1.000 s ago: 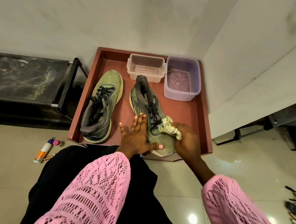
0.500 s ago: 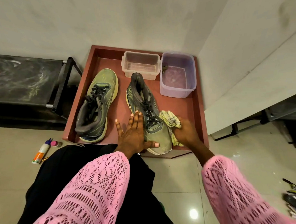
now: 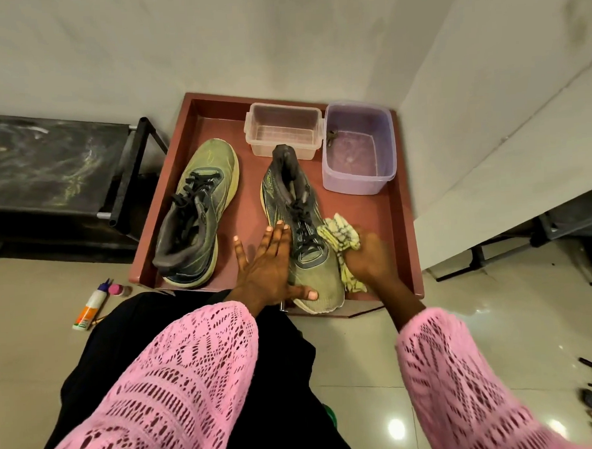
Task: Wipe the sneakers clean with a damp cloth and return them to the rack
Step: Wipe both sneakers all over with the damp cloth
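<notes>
A: Sneakers are seen in the shallow reddish-brown tray [image 3: 402,218] on the floor — which one is being handled?

B: The grey-and-olive laced sneaker nearer the person [image 3: 300,231], at about six o'clock in the tray, toe pointed toward the wearer. The left hand [image 3: 268,270] is laid flat and spread wide along its nine o'clock side, thumb pressed on the toe.

A: And the right hand [image 3: 368,261]?

B: It is closed round a crumpled pale yellow checked cloth [image 3: 341,239], which is pressed against the sneaker's three o'clock side.

A: The other grey-and-olive sneaker [image 3: 198,212]?

B: It lies apart at nine o'clock in the tray, untouched, toe pointed away.

A: Anything else in there?

B: A clear rectangular plastic box [image 3: 284,130] at twelve o'clock — the handled sneaker's heel is just beside it — and a lilac plastic tub [image 3: 357,149] at two o'clock. A black metal rack [image 3: 44,169] is seen left of the tray.
</notes>
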